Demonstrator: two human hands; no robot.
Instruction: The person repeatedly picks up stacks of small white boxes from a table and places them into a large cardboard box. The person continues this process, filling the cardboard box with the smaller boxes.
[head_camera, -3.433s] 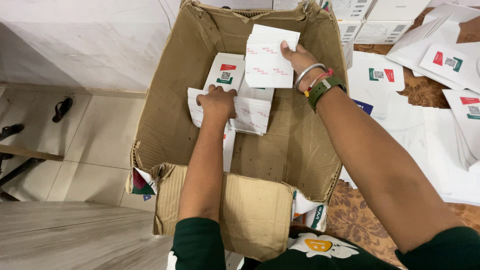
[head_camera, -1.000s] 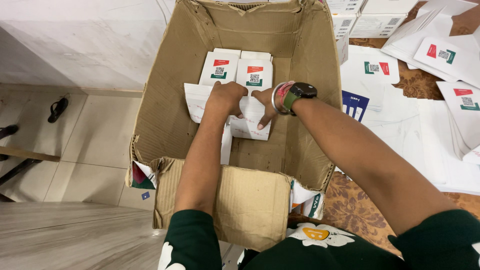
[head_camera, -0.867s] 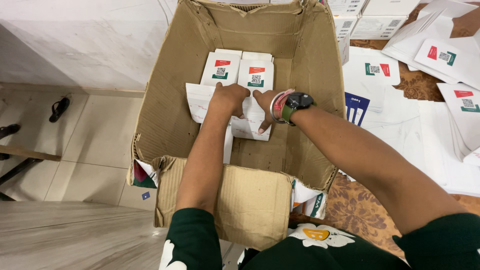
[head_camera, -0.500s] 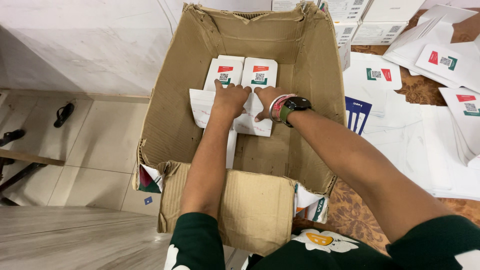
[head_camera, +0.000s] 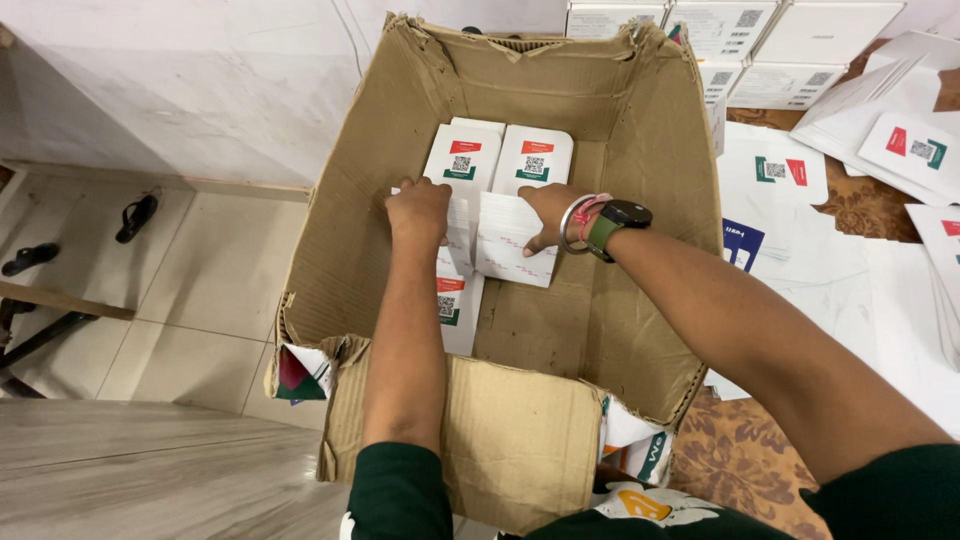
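Observation:
Both of my hands reach down into a big open cardboard box (head_camera: 640, 170). My left hand (head_camera: 418, 212) presses on the left side of a stack of flat white cartons (head_camera: 512, 245) lying in the box, and my right hand (head_camera: 552, 208) grips the same stack from the right; a watch and bangles sit on that wrist. Behind the stack two white cartons with red and green marks (head_camera: 500, 158) lie side by side against the far wall. Another such carton (head_camera: 458, 305) lies under my left forearm.
More flat white cartons (head_camera: 905, 145) are spread over a patterned surface to the right, with white boxes (head_camera: 770, 40) stacked at the back. The box's near flap (head_camera: 500, 440) folds toward me. A tiled floor with dark sandals (head_camera: 135, 215) lies to the left.
A held carton has been laid down at the back of the box, and my right hand has come down onto the stack beside my left. Both hands now hold it.

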